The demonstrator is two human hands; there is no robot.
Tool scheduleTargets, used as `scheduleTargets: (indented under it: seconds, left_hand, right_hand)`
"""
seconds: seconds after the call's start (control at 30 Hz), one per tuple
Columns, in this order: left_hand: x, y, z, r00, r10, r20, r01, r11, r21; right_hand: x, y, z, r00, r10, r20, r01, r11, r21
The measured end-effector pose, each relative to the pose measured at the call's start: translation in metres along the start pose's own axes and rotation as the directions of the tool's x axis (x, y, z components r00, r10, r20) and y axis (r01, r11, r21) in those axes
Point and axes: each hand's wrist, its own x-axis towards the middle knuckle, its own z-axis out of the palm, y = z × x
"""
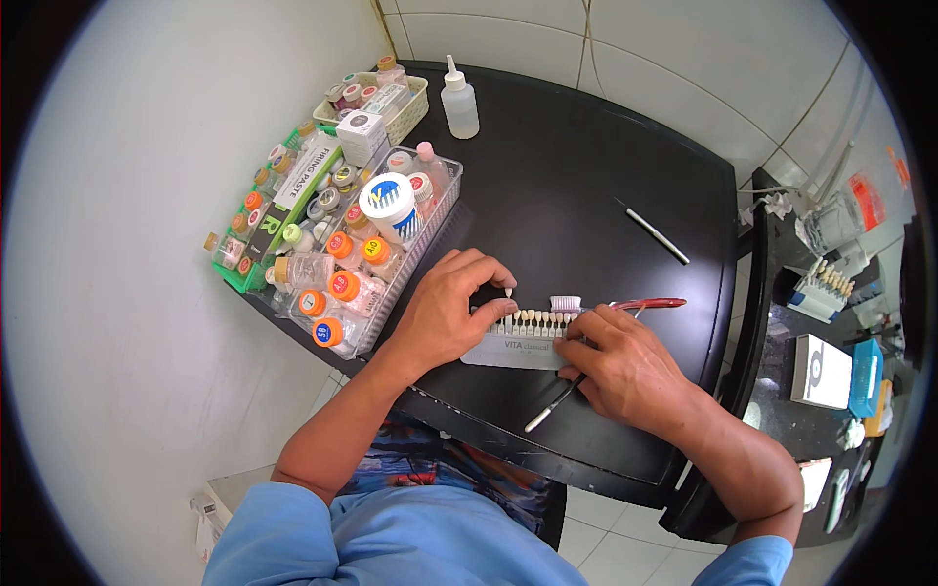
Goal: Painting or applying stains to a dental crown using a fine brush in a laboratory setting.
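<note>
A grey dental shade guide (518, 354) with a row of tooth-coloured tabs lies on the black table in front of me. My left hand (451, 305) is at its left end, thumb and index finger closed around a small tooth-shaped shade tab (508, 292). At the right end, my right hand (625, 366) rests against the guide with curled fingers. A thin dark-shafted tool with a white end (539, 418) sticks out from under that hand toward the table's front edge; its other end is hidden. Just behind the guide lies a toothbrush (565, 304) with a red handle.
Baskets of small capped jars (366, 283) crowd the table's left side. A squeeze bottle (459, 103) stands at the back. A slim silver instrument (657, 235) lies right of centre. On the right-hand counter are another shade guide (821, 291), a white box (819, 371) and a blue basket (866, 379).
</note>
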Motion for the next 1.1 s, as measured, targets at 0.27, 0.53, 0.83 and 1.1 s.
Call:
scheduleTargets:
  seconds: [0.27, 0.53, 0.83, 1.1]
  left_hand:
    - [-0.005, 0.016, -0.018, 0.963, -0.036, 0.266, 0.016, 0.997, 0.076]
    - [-0.015, 0.01, -0.019, 0.948, 0.001, 0.318, -0.038, 0.993, 0.108]
    - [-0.021, 0.006, -0.014, 0.958, 0.015, 0.286, -0.027, 0.999, 0.037]
    - [-0.02, 0.008, -0.016, 0.955, 0.032, 0.293, -0.041, 0.999, 0.022]
  right_hand:
    - [-0.002, -0.002, 0.001, 1.0, 0.024, 0.014, -0.024, 1.0, -0.012]
    - [-0.001, -0.005, -0.003, 1.0, -0.003, 0.016, 0.003, 0.999, -0.04]
    - [-0.001, -0.006, -0.002, 1.0, -0.005, 0.011, 0.006, 1.0, -0.021]
    - [0.001, -0.007, -0.003, 1.0, -0.02, 0.018, 0.02, 0.999, -0.036]
